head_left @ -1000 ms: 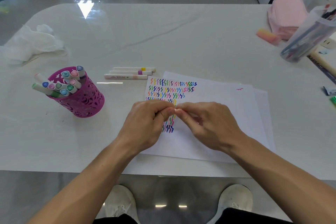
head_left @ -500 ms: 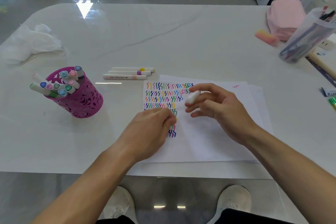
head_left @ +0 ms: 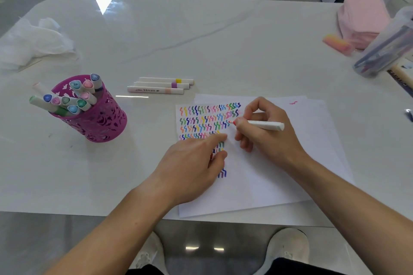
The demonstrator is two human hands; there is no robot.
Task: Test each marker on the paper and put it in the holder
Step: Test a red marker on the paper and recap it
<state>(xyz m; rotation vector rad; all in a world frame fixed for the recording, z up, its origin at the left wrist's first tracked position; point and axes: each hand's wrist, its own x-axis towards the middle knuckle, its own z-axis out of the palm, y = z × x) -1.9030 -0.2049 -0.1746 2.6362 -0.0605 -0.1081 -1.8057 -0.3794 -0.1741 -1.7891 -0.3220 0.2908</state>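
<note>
My right hand (head_left: 266, 140) pinches a white marker (head_left: 266, 125) like a pen. Its red-orange tip touches the white paper (head_left: 268, 176) at the right end of the third row of coloured squiggles (head_left: 207, 120). My left hand (head_left: 192, 169) rests on the paper over the lower squiggles, fingers curled. A small red bit, seemingly the marker's cap (head_left: 211, 156), shows between its thumb and finger. The magenta cut-out holder (head_left: 105, 123) stands to the left with several capped markers in it. Three white markers (head_left: 161, 85) lie side by side beyond the paper.
Crumpled white tissue (head_left: 33, 42) lies far left. At the right edge are a pink pouch (head_left: 364, 20), an orange-pink eraser (head_left: 337, 44) and a tipped clear tub of pens (head_left: 384, 51). The table's front edge (head_left: 89, 213) runs just under the paper.
My hands pulled apart from the middle of the paper. My right hand turned the marker round and brought its tip down onto the squiggle rows; my left hand stayed on the paper.
</note>
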